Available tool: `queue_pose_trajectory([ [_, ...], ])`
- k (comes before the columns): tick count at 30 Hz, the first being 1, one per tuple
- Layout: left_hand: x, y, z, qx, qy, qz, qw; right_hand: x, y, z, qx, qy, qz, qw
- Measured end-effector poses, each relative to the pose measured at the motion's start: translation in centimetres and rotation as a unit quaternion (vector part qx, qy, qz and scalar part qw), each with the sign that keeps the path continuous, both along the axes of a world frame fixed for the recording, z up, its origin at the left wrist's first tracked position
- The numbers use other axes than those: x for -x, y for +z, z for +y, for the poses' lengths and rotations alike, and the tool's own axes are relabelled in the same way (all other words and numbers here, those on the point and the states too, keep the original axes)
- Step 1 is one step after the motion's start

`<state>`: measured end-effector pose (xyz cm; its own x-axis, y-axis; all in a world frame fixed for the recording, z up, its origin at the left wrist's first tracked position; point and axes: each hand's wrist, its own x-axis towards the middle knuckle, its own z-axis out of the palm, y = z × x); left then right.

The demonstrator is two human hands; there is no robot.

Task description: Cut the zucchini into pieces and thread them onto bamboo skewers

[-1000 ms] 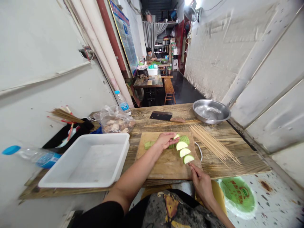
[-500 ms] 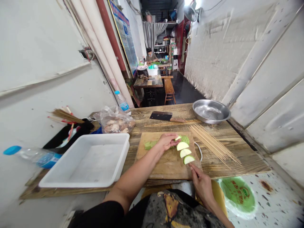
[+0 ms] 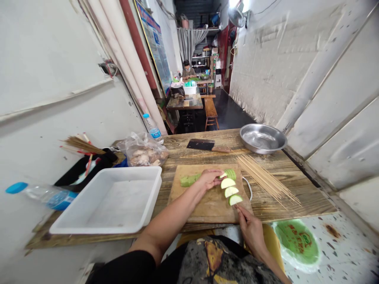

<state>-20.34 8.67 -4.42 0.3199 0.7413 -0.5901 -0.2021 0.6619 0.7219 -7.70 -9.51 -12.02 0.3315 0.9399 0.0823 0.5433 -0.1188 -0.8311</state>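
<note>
My right hand pinches the lower end of a bamboo skewer, over the near right corner of the cutting board. Three half-moon zucchini slices with green rind are threaded along it, a little apart from each other. At the skewer's far end, the fingers of my left hand close on another zucchini slice; whether the tip has pierced it I cannot tell. Behind and beside that hand lies a row of cut zucchini on the board, its middle hidden by the hand.
Loose bamboo skewers lie right of the board. Beyond it are a cleaver and a steel bowl. On the left are a white plastic tub, a bag of mushrooms and water bottles. A person sits far back.
My left hand and its slice have shifted very slightly at the skewer's far end. The right hand and the threaded slices stay nearly in place.
</note>
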Motion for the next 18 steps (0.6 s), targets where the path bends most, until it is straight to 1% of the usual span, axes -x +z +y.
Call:
queue_pose_trajectory([
  [7, -0.1, -0.8, 0.1, 0.002, -0.01, 0.016, 1.0, 0.1, -0.3, 0.0, -0.004, -0.006, 0.002, 1.0],
  [13, 0.0, -1.5, 0.2, -0.002, -0.021, 0.024, 0.999, 0.1, -0.1, 0.0, -0.003, -0.004, -0.006, 1.0],
  [18, -0.1, -1.9, 0.2, 0.014, -0.032, 0.018, 0.999, 0.2, -0.2, -0.1, -0.002, -0.004, -0.001, 1.0],
])
